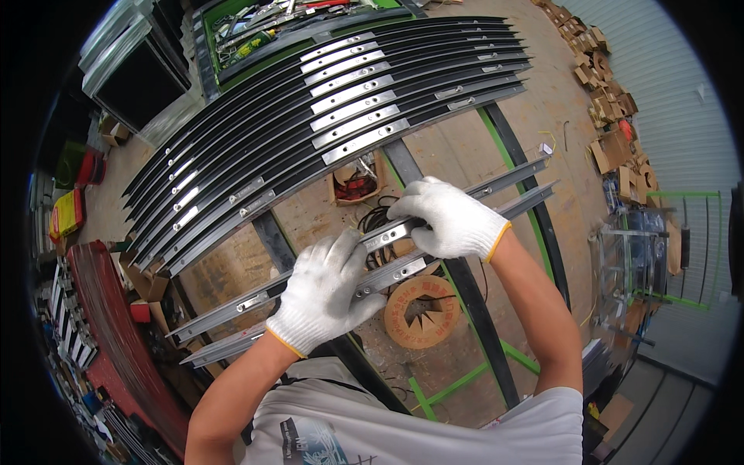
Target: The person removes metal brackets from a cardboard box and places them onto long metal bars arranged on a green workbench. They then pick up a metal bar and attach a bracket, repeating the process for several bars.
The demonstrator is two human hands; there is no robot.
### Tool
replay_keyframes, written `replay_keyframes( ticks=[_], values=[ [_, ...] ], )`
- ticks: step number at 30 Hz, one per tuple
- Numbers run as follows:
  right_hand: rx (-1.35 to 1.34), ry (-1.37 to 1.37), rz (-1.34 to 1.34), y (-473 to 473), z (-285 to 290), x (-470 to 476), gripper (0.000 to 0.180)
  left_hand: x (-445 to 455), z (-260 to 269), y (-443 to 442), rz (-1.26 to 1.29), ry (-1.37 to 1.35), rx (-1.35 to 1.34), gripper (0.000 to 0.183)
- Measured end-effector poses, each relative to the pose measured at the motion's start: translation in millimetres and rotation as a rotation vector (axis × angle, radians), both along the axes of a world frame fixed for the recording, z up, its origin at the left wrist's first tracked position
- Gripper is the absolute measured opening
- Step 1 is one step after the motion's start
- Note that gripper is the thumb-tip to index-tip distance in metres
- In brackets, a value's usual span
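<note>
Both hands wear white knitted gloves with yellow cuffs. My left hand (329,289) rests over a long metal profile, fingertips at the left end of a bright metal plate (388,236) fixed in its middle. Around the same profile, just right of that plate, my right hand (447,218) has its fingers curled. A second metal profile (395,274) lies parallel, nearer my body, passing under my left hand; it bears a similar plate with screws. Beyond them, a row of several dark profiles (279,168) lies side by side, with bright plates (365,141) at their middles.
Dark beams with green edges (478,317) support the profiles. Beneath lie a round cardboard reel (422,312), black cable and an open box (356,185). A tool tray (244,49) stands at the far side; cardboard scraps (613,148) line the right wall.
</note>
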State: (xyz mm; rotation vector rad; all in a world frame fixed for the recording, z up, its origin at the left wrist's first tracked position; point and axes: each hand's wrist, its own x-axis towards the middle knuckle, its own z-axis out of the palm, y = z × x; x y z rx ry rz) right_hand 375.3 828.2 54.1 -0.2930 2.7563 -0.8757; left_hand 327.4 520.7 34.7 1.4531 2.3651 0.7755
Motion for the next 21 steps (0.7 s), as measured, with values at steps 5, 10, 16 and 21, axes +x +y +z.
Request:
replay_keyframes(
  ticks=[5,10,16,21],
  values=[
    [-0.138,-0.018,-0.021,9,-1,13,0.043,11,-8,-5,-0.019,0.058,0.048,0.081],
    [-0.173,-0.011,-0.049,9,-2,17,0.042,18,-17,-7,-0.022,0.097,0.125,0.073],
    [-0.171,0.003,-0.031,7,-2,22,0.038,26,-18,-9,0.003,0.092,0.134,0.064],
    [-0.164,-0.028,-0.031,3,3,27,0.033,29,-17,-9,-0.008,0.133,0.119,0.059]
  ],
)
